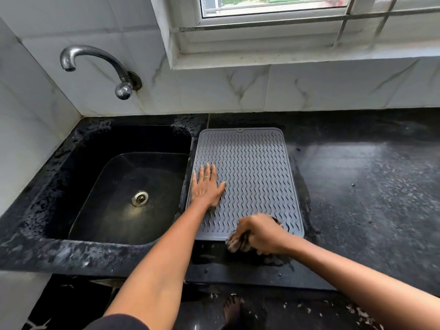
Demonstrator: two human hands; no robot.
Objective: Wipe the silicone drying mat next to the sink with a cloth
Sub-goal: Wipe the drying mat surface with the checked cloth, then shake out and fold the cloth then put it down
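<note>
Cloth (238,241) mostly hidden under R hand (263,234)

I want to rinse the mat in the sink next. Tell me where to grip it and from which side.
Pinch the drying mat at its raised rim on the far edge, coming from the right, where bare counter leaves room. It lies flat and looks floppy, so use both hands; the left hand already rests on it.

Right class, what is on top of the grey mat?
A flat left hand near the sink side, and the right hand gripping a cloth at the mat near edge. The ridges beneath them are hidden.
</note>
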